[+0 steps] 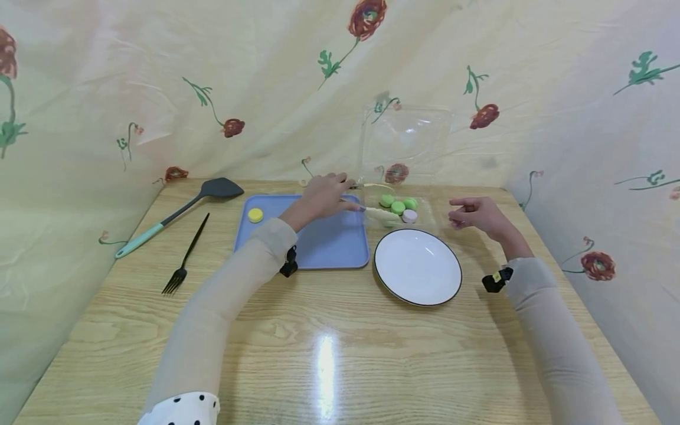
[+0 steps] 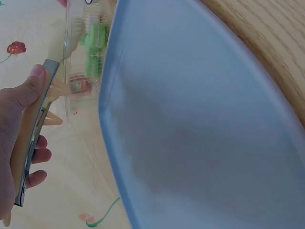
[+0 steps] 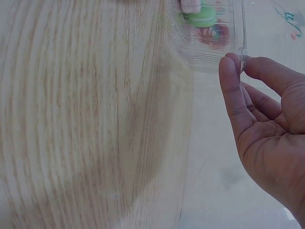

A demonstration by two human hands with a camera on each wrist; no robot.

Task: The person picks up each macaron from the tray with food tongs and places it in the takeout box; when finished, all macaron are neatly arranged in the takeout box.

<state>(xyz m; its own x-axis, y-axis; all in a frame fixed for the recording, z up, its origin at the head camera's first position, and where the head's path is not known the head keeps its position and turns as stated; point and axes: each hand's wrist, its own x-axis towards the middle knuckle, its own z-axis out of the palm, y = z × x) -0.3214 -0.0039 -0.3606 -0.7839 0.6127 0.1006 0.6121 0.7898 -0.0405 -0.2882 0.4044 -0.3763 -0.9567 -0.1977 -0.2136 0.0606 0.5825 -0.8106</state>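
My left hand (image 1: 325,198) grips a pair of tongs (image 2: 35,129) with metal arms and cream tips, thumb on one arm and fingers round the other. Their spread tips reach over the clear plastic box (image 1: 427,219), beside the macarons. Several green macarons (image 1: 398,207) and a pale lilac macaron (image 1: 409,216) sit inside the box, whose clear lid (image 1: 406,141) stands raised behind. At the box's right side, my right hand (image 1: 480,217) pinches its rim between thumb and finger. A yellow macaron (image 1: 255,215) lies on the blue tray (image 1: 329,248) under my left forearm.
A white plate (image 1: 418,267) with a dark rim stands in front of the box. To the tray's left lie a black fork (image 1: 186,257) and a spatula (image 1: 183,209) with a mint handle. Flower-patterned cloth (image 1: 276,77) hangs behind and beside the wooden table (image 1: 297,348).
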